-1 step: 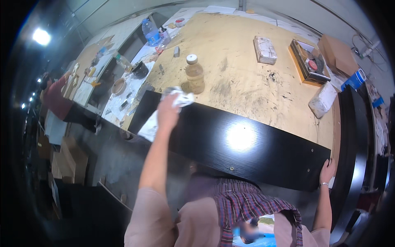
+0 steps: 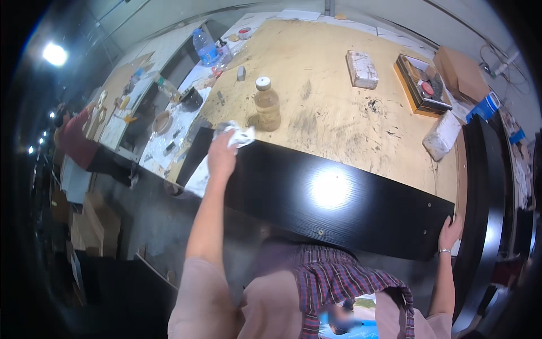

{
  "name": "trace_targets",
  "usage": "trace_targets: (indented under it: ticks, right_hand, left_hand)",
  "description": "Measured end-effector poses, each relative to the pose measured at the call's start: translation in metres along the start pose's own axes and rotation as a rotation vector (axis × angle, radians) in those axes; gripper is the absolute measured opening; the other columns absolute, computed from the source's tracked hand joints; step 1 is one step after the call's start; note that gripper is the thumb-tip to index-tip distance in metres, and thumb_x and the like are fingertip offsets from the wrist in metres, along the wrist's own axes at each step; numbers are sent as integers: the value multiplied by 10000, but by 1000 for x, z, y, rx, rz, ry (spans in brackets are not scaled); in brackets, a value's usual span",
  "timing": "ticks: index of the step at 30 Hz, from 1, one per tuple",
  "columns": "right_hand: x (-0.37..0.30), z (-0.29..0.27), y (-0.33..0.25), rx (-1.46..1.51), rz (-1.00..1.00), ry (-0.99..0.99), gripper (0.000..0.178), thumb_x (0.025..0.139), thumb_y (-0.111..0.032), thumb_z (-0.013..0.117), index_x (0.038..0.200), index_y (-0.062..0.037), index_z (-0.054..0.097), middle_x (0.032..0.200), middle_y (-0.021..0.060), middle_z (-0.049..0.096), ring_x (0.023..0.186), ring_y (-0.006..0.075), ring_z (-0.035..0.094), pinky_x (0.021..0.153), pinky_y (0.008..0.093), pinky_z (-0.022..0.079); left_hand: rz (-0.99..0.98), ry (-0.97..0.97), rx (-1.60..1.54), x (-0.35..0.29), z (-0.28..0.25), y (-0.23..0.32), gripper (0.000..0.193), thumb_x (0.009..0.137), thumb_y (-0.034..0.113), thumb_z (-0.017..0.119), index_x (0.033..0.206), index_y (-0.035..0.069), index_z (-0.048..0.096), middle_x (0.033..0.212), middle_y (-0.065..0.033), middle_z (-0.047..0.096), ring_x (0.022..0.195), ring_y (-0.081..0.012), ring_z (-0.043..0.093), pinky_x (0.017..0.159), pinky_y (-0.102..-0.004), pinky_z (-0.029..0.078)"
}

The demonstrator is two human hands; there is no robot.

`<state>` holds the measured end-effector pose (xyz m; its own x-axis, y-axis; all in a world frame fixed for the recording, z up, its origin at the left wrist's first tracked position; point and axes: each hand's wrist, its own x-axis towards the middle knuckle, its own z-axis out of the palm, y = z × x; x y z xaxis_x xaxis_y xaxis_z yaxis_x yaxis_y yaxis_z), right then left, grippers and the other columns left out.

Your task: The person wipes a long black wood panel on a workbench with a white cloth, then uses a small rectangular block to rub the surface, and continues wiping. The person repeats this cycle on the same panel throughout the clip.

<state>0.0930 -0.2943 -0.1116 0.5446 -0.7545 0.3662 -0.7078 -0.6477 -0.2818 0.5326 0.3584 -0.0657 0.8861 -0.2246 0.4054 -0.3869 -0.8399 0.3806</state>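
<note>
A long black board point(image 2: 276, 183) with a wood-grain sheen lies along the near edge of the table. Small round brass-coloured fittings show in its right part and along its near edge. On the board's left end, my left hand point(image 2: 222, 155) is closed over a crumpled white cloth point(image 2: 243, 137); part of the cloth hangs down toward the near edge. My right hand point(image 2: 450, 233) grips the board's right end, fingers over the corner. Just beyond the cloth stands a clear bottle point(image 2: 267, 110) with a white cap and yellowish liquid.
White wrapped blocks point(image 2: 362, 70) and an open box of odds and ends point(image 2: 419, 90) lie on the stained wooden tabletop point(image 2: 316, 51). Black boards point(image 2: 479, 186) stand at the right. A black cup point(image 2: 192, 99) is at the left. Another person point(image 2: 82, 138) works at the far left bench.
My left hand and the white cloth have shifted a little to the left along the board. My right hand stays on the right end.
</note>
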Motion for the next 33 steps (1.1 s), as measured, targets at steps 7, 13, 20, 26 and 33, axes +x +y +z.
trace_targets:
  ticks: [7, 13, 20, 26, 33]
  right_hand:
    - [-102, 17, -335, 487, -339, -177, 355, 890, -77, 650, 1232, 12, 614, 1362, 189, 584, 1267, 366, 531, 1099, 435, 421]
    - [-138, 29, -457, 477, -477, -124, 214, 826, -105, 732, 1015, -19, 680, 1139, 141, 667, 1075, 343, 596, 938, 428, 486]
    - [-127, 53, -551, 274, -380, -102, 254, 770, -235, 805, 942, -57, 743, 928, 104, 652, 928, 310, 619, 823, 416, 491]
    - [-109, 59, -556, 303, -77, -376, 199, 824, -254, 757, 839, -57, 778, 897, 130, 653, 863, 310, 668, 763, 416, 538]
    - [-103, 66, -539, 323, -186, -313, 125, 802, -200, 743, 847, -86, 771, 904, 122, 665, 849, 297, 669, 765, 406, 544]
  left_hand:
    - [793, -320, -344, -56, 22, 126, 528, 865, 172, 687, 1385, 145, 596, 1376, -184, 585, 1284, -372, 551, 1097, -511, 425]
    - [27, -86, -56, 41, -44, -97, 437, 917, 117, 636, 1349, 58, 612, 1225, -190, 663, 1109, -398, 604, 995, -480, 469]
    - [154, -61, -426, 23, -59, -98, 459, 901, 75, 663, 1359, 84, 627, 1153, -185, 691, 1041, -382, 639, 936, -444, 493]
    - [330, -98, -305, -3, -50, -77, 465, 833, 69, 706, 1294, 109, 651, 1186, -144, 677, 1058, -352, 618, 918, -438, 505]
    - [253, -134, -292, 0, -57, -69, 478, 809, 73, 716, 1281, 117, 652, 1170, -116, 659, 1040, -336, 599, 905, -433, 500]
